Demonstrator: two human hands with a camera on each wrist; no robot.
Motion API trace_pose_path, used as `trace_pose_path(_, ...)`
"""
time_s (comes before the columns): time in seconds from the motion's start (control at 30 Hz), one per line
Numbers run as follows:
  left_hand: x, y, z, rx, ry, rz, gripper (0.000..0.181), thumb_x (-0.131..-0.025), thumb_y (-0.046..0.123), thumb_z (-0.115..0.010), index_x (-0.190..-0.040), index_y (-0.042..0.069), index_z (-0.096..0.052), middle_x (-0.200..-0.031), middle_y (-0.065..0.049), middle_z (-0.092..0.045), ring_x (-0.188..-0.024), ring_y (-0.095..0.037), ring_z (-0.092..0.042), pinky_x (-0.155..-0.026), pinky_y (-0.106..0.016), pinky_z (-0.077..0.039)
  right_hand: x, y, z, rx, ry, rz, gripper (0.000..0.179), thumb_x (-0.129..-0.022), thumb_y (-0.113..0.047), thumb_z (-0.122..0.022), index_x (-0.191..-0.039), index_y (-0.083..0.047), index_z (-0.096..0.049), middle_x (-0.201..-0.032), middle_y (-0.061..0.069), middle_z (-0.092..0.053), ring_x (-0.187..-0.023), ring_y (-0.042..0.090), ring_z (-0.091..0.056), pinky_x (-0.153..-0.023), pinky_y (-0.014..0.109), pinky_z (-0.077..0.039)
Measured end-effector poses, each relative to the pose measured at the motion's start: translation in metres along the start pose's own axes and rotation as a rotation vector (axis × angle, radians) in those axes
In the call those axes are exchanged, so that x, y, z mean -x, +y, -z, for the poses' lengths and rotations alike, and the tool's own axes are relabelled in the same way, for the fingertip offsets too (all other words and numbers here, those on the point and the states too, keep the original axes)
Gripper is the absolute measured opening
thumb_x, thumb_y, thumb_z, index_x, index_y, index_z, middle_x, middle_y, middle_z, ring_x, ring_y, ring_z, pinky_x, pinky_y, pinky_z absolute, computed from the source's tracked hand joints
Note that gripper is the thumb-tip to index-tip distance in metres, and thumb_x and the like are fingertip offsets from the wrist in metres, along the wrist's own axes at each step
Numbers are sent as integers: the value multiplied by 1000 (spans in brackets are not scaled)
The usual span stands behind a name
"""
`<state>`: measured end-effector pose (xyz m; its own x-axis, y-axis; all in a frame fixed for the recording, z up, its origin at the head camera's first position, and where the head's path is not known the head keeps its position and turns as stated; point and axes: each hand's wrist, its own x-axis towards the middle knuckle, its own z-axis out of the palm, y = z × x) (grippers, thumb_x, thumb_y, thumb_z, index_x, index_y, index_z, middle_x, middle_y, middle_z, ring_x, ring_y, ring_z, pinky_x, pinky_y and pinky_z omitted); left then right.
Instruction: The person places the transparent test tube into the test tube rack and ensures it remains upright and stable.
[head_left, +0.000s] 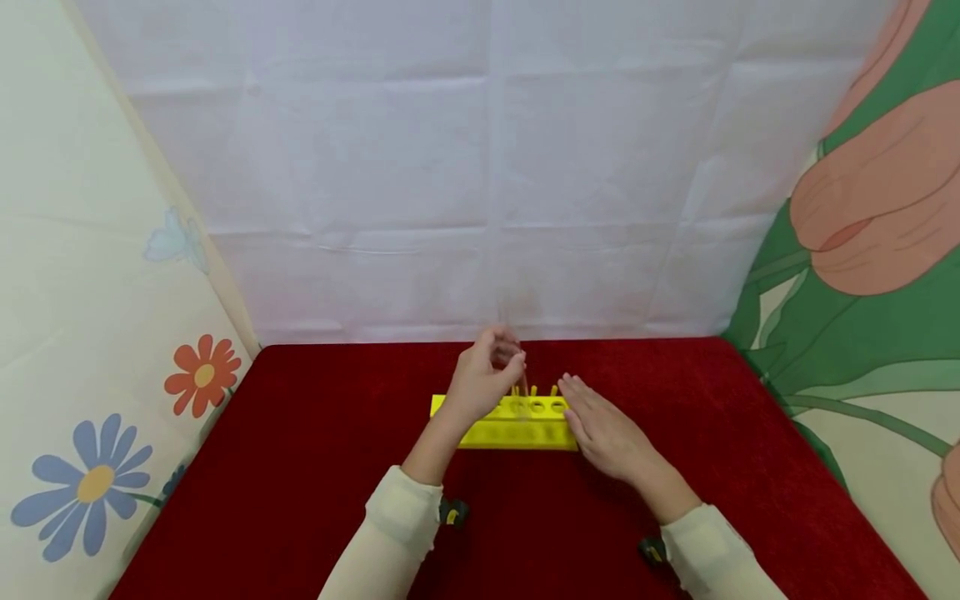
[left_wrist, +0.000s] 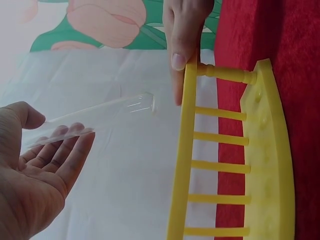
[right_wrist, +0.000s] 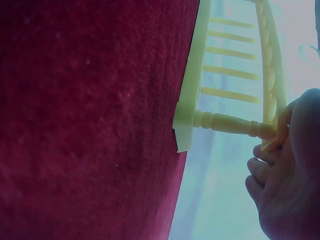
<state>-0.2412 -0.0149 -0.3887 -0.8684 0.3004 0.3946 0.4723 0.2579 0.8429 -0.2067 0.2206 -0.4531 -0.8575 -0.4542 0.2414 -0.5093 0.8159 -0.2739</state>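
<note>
A clear test tube (left_wrist: 115, 107) is held by my left hand (head_left: 480, 379) above the rack, its rounded end apart from the rack's top plate in the left wrist view. The thumb lies on one side of the tube and the fingers on the other. Below stands a yellow test tube rack (head_left: 517, 435), with round holes along its top and thin pegs between its two plates. My right hand (head_left: 611, 433) touches the rack's right end with fingers extended. In the right wrist view its fingertips (right_wrist: 256, 185) lie at the corner of the top plate.
The rack stands on a table with a red cloth (head_left: 315, 483). A white sheet (head_left: 375, 167) hangs behind it. Flower-patterned cloths (head_left: 885, 192) flank both sides. Small dark devices (head_left: 453, 512) sit at the wrists, under pale sleeves.
</note>
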Motion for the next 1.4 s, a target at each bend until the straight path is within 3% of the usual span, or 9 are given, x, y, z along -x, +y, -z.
trace_pose_path(0.33, -4, 3, -11, -2, 3, -17, 23, -100, 19, -63, -120, 10, -55, -108, -5, -70, -96, -17, -68, -76, -29, -57, 0, 0, 0, -1, -3, 4, 48, -108, -16, -43, -150, 8, -39, -156, 24, -39, -147, 39, -34, -117, 55, -31)
trace_pose_path(0.67, -7, 0, -20, 42, 26, -24, 27, -100, 18, -62, -123, 6, -55, -110, -6, -69, -98, -15, -67, -83, -29, -58, 0, -3, 1, -15, -1, -1, 48, -109, -16, -42, -150, 9, -38, -157, 24, -38, -147, 40, -33, -117, 55, -30)
trace_pose_path(1.4, -17, -3, -39, 51, 44, -67, 29, -99, 16, -64, -124, 5, -55, -109, -5, -68, -98, -14, -66, -81, -23, -58, 0, 0, 0, -9, 4, 8, 49, -108, -15, -42, -150, 9, -37, -156, 24, -40, -146, 41, -34, -117, 55, -31)
